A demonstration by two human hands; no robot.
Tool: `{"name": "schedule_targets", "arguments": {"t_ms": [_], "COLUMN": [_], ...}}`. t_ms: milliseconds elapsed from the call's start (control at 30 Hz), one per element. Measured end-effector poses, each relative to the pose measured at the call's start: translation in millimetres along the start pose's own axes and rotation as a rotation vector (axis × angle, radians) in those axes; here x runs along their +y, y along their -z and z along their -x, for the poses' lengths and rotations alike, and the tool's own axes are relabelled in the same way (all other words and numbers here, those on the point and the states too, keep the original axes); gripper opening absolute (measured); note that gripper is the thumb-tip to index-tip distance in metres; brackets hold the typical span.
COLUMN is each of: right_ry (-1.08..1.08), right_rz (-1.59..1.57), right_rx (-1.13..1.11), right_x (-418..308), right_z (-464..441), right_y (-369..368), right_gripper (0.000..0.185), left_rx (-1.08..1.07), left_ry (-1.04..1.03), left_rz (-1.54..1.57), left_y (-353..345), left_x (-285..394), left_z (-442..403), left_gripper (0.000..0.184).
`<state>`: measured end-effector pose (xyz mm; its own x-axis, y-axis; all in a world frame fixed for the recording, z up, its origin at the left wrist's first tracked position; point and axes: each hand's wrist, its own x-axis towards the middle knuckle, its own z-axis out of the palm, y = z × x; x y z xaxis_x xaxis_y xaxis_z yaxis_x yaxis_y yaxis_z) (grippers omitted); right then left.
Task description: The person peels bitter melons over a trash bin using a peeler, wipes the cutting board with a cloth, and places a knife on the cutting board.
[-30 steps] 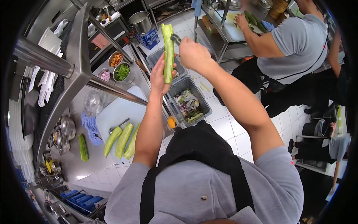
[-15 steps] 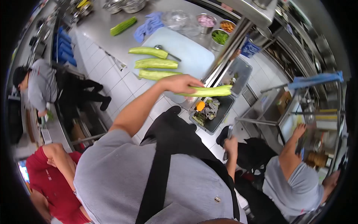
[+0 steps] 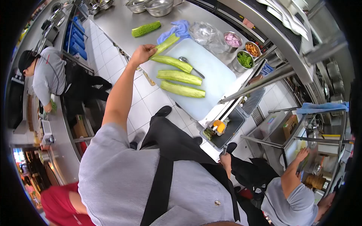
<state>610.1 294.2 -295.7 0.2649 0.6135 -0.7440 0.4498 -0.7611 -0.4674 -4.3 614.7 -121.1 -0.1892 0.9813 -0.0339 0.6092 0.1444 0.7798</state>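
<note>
My left hand (image 3: 142, 54) pinches the near end of a long pale-green zucchini half (image 3: 166, 46) at the upper left of the white cutting board (image 3: 222, 77). Three similar halves lie side by side on the board: an upper half (image 3: 171, 63), a middle half (image 3: 179, 77) and a lower half (image 3: 183, 89). A metal spoon (image 3: 191, 67) rests against the upper one. Low beside my apron, my right hand (image 3: 225, 161) is closed around a narrow grey metal tool (image 3: 224, 150), mostly hidden, so its kind is unclear.
Behind the board are a dark-green whole zucchini (image 3: 146, 29), a blue cloth (image 3: 175, 31), clear plastic (image 3: 206, 35) and tubs of chopped vegetables (image 3: 245, 60). A grey scrap bin (image 3: 230, 133) stands below. A metal post (image 3: 260, 82) rises at right. Co-workers stand on both sides.
My left hand has carried its zucchini half from above the scrap bin to the board's upper left. My right hand has lowered slightly, still gripping the tool. My view has shifted.
</note>
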Motion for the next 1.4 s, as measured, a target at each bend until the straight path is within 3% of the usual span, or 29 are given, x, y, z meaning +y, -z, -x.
{"name": "schedule_targets", "arguments": {"t_ms": [167, 233, 300, 367, 400, 433, 500, 533, 600, 700, 733, 767, 800, 833, 933, 1000, 1100, 1133, 1200, 1233, 1300, 1400], "right_ry": [-0.147, -0.294, -0.269, -0.312, -0.293, -0.327, -0.26, -0.239, -0.032, 0.156, 0.086, 0.081, 0.058, 0.082, 0.048, 0.155, 0.265, 0.386, 0.335, 0.342, 0.371, 0.499], "right_rz": [-0.154, -0.195, -0.28, -0.23, -0.33, -0.338, -0.472, -0.526, -0.586, -0.564, -0.752, -0.7, -0.849, -0.861, -0.801, -0.551, -0.615, -0.504, -0.511, -0.414, -0.314, -0.209], "right_rx": [0.112, 0.141, 0.245, 0.311, 0.352, 0.384, 0.449, 0.536, 0.727, 0.801, 0.756, 0.737, 0.677, 0.69, 0.716, 0.851, 0.739, 0.805, 0.593, 0.55, 0.497, 0.453], "right_x": [-13, -14, -1, -25, -49, -75, -106, -139, -176, -289, -340, -351, -369, -389, -410, -408, -419, -451, -497, -522, -565, -598], "right_z": [15, 11, 5, 22, 40, 52, 72, 90, 106, 121, 124, 108, 93, 85, 64, 54, 47, 69, 67, 57, 30, 3], "right_y": [-66, -105, -150, -185, -199, -210, -228, -235, -249, -251, -249, -252, -254, -255, -257, -262, -284, -282, -285, -289, -294, -311], "right_gripper": [0.015, 0.015, 0.01, 0.011, 0.014, 0.017, 0.017, 0.015, 0.017, 0.027, 0.03, 0.035, 0.039, 0.042, 0.038, 0.034, 0.034, 0.037, 0.041, 0.044, 0.046, 0.048], "left_rx": [-0.016, -0.184, -0.293, 0.267, 0.079, 0.027, -0.419, -0.452, -0.545, -0.611, -0.625, -0.679, -0.727, -0.731, -0.711, -0.851, -0.786, -0.774, -0.391, -0.383, -0.369, -0.399], "left_ry": [-0.062, -0.102, -0.153, -0.577, -0.506, -0.524, -0.72, -0.74, -0.706, -0.705, -0.728, -0.618, -0.505, -0.518, -0.591, -0.456, -0.399, -0.394, -0.509, -0.508, -0.273, -0.256], "left_rz": [0.039, 0.092, 0.05, -0.53, -0.234, -0.217, -0.106, -0.094, -0.442, -0.622, -0.623, -0.511, -0.401, -0.404, -0.257, -0.328, -0.303, -0.307, -0.16, -0.171, -0.075, -0.215], "left_y": [-3, -14, -23, -29, -16, -22, -37, -46, -57, -76, -74, -70, -68, -73, -86, -79, -59, -50, -23, -9, 8, 13], "left_x": [-98, -135, -151, -122, -75, -54, -24, -16, -6, -18, -14, -6, 0, 1, 13, 33, 14, -1, -43, -53, -63, -74], "left_z": [-103, -135, -152, -145, -129, -113, -80, -66, -50, -58, -56, -51, -48, -41, -15, -8, -27, -39, -69, -86, -125, -170], "left_gripper": [0.036, 0.036, 0.039, 0.044, 0.047, 0.047, 0.051, 0.051, 0.055, 0.057, 0.057, 0.058, 0.059, 0.059, 0.059, 0.06, 0.059, 0.059, 0.054, 0.054, 0.058, 0.063]}}
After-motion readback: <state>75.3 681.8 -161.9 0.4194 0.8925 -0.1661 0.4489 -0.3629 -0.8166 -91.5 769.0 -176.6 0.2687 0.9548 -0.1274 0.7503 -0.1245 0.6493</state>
